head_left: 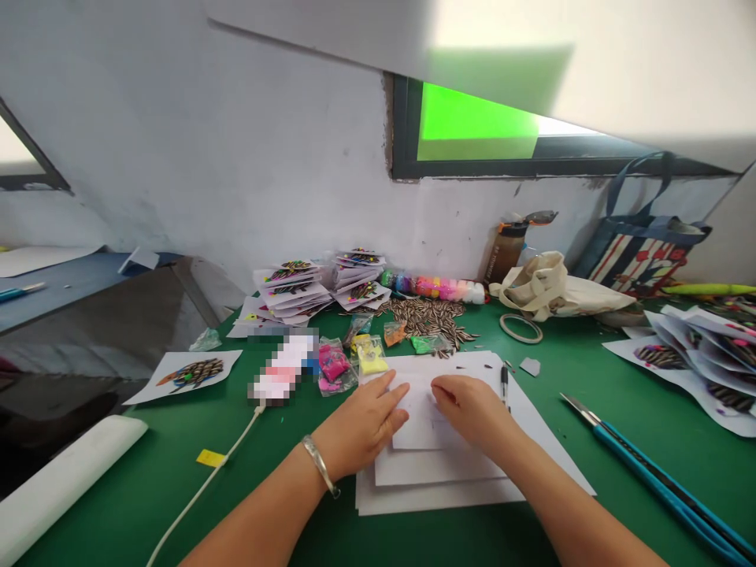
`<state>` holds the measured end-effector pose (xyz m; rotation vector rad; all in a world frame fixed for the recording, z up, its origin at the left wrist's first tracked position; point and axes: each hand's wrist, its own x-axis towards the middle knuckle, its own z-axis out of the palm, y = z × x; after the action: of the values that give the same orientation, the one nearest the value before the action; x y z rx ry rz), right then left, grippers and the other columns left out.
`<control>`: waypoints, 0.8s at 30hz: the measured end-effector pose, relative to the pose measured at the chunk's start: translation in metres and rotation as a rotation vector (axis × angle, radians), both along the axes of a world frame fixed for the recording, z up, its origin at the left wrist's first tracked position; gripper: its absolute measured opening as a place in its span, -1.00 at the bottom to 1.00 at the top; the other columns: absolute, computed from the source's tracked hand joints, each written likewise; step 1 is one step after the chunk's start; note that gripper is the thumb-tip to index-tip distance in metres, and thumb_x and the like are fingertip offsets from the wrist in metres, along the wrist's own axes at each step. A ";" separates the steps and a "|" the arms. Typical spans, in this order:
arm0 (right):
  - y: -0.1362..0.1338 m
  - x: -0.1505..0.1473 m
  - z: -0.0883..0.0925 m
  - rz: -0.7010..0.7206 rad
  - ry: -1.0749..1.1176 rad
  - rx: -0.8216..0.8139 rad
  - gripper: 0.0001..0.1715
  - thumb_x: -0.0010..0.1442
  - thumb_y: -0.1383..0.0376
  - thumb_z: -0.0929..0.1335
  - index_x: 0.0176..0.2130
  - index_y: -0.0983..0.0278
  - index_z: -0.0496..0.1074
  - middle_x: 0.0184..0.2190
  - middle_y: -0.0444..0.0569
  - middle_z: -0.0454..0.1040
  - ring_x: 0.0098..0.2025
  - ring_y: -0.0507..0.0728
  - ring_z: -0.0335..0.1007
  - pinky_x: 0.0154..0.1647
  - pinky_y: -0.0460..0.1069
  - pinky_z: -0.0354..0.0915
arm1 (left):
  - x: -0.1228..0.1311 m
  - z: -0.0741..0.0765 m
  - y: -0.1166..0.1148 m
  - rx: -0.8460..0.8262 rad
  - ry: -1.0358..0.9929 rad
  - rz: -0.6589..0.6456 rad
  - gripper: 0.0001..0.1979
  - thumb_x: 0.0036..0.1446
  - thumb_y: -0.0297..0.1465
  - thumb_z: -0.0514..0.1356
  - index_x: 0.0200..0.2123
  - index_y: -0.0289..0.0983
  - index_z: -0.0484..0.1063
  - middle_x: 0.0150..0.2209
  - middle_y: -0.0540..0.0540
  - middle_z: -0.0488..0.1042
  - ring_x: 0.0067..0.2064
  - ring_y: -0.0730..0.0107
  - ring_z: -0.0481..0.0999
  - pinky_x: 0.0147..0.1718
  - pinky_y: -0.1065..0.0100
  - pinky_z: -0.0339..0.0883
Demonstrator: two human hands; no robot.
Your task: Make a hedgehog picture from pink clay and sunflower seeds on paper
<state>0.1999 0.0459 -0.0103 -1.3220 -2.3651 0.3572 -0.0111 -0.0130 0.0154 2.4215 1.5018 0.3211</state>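
My left hand (pixel 361 424), with a silver bangle at the wrist, lies on a small white sheet (pixel 413 438) with its fingers stretched out. On the right part of that sheet, my right hand (pixel 472 409) is closed, thumb and fingertips together near the paper; whatever is between them is hidden. Larger white paper (pixel 407 501) lies underneath in layers. A black pen (pixel 504 379) rests just past my right hand, and a few dark seeds lie at the paper's top. Small bags of yellow clay (pixel 372 356) and pink clay (pixel 334 362) sit beyond my left hand.
Striped sunflower seeds (pixel 434 319) are heaped at the back, beside stacks of seed-decorated cards (pixel 292 295). A blue utility knife (pixel 643 476) lies at right, near a tape roll (pixel 520 328). A white cable (pixel 201 492) runs to a blurred device at left.
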 end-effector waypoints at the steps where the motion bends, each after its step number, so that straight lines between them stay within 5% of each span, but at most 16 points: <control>1: 0.000 0.002 -0.003 0.002 -0.004 -0.009 -0.66 0.21 0.33 0.18 -0.53 0.24 0.36 -0.55 -0.10 0.41 -0.46 0.07 0.28 -0.41 -0.07 0.07 | 0.001 -0.001 0.000 0.029 -0.005 0.001 -0.53 0.31 -0.23 -0.15 0.22 -0.21 0.17 0.28 -0.18 0.13 0.28 0.24 0.11 0.22 0.17 0.06; 7: 0.002 0.005 -0.010 0.010 0.009 -0.004 -0.67 0.18 0.38 0.17 -0.58 0.25 0.29 -0.59 -0.12 0.35 -0.49 0.05 0.20 -0.43 -0.08 0.02 | -0.001 -0.001 0.002 0.224 -0.028 0.092 -0.60 0.27 -0.35 -0.05 0.13 -0.27 0.30 0.16 -0.18 0.34 0.18 0.27 0.29 0.16 0.22 0.19; 12: 0.002 0.013 -0.001 -0.006 0.116 0.021 -0.67 0.19 0.34 0.17 -0.53 0.23 0.37 -0.57 -0.10 0.37 -0.47 0.08 0.24 -0.42 -0.07 0.07 | -0.029 0.009 0.011 0.327 0.105 0.342 -0.62 0.25 -0.32 -0.02 0.04 -0.31 0.38 0.04 -0.19 0.45 0.08 0.20 0.39 0.10 0.17 0.24; 17: 0.001 0.020 0.007 -0.016 0.208 0.022 -0.66 0.20 0.29 0.17 -0.45 0.22 0.45 -0.52 -0.07 0.43 -0.44 0.10 0.29 -0.39 -0.06 0.12 | -0.058 -0.009 0.027 0.278 0.285 0.412 -0.67 0.17 -0.34 0.09 -0.03 -0.31 0.45 0.00 -0.23 0.48 0.05 0.10 0.40 0.05 0.13 0.26; 21: 0.001 0.021 0.010 -0.013 0.239 0.017 -0.64 0.22 0.28 0.16 -0.44 0.23 0.46 -0.49 -0.04 0.46 -0.41 0.11 0.31 -0.36 -0.05 0.14 | -0.063 -0.018 0.033 0.312 0.234 0.428 -0.66 0.19 -0.48 0.00 -0.05 -0.38 0.47 -0.03 -0.28 0.49 0.03 0.08 0.42 0.06 0.11 0.22; 24: 0.002 0.024 0.011 -0.020 0.314 0.018 -0.65 0.21 0.25 0.17 -0.44 0.23 0.47 -0.49 -0.02 0.47 -0.39 0.13 0.33 -0.33 -0.03 0.16 | -0.053 0.000 0.031 0.375 0.019 0.519 -0.64 0.22 -0.42 -0.01 0.00 -0.37 0.44 0.01 -0.28 0.47 0.05 0.06 0.42 0.07 0.10 0.23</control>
<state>0.2237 0.0481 0.0007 -1.1837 -2.0876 0.4973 -0.0644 0.0176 0.0157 2.2436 2.2404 0.7446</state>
